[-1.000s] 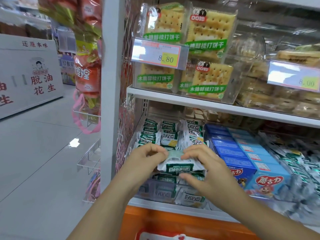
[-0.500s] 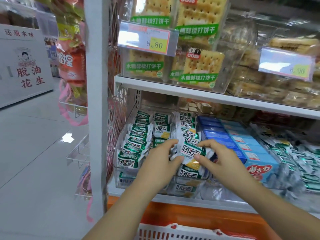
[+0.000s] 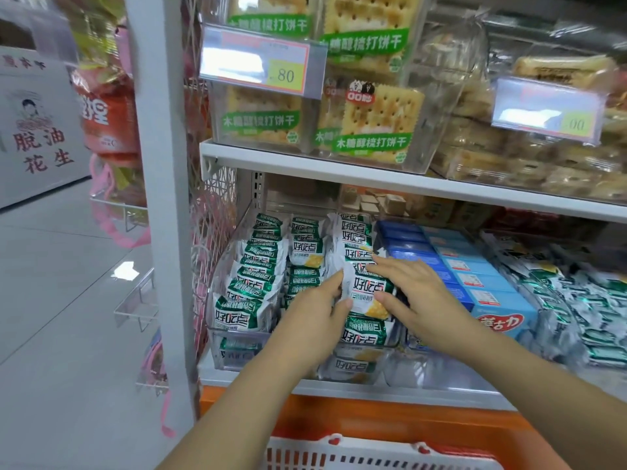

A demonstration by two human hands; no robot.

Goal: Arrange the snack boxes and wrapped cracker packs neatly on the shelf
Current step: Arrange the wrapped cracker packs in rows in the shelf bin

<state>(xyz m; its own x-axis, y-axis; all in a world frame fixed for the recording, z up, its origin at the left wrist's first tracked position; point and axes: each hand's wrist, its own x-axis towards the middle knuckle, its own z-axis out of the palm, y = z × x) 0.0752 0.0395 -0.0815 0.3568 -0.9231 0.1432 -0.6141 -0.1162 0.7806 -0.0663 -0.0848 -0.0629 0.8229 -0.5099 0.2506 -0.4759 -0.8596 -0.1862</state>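
Green-and-white wrapped cracker packs stand in three rows inside a clear bin (image 3: 217,337) on the lower shelf. Both my hands meet at one upright cracker pack (image 3: 368,293) in the right row. My left hand (image 3: 317,320) pinches its left edge with thumb and fingers. My right hand (image 3: 412,293) lies over its right side and top, fingers stretched across the packs behind. Blue snack boxes (image 3: 475,283) stand in rows just right of the bin, beside my right wrist.
Silver-green wrapped packs (image 3: 583,300) are heaped at the far right. The upper shelf (image 3: 339,171) carries clear boxes of crackers (image 3: 376,123) and two price tags. A white-and-red basket (image 3: 373,456) sits below me. A grey upright post (image 3: 159,198) borders the shelf's left.
The pack I held flat at the bin's front now stands upright in the right row. Both hands have moved up and back with it. The view has come closer.
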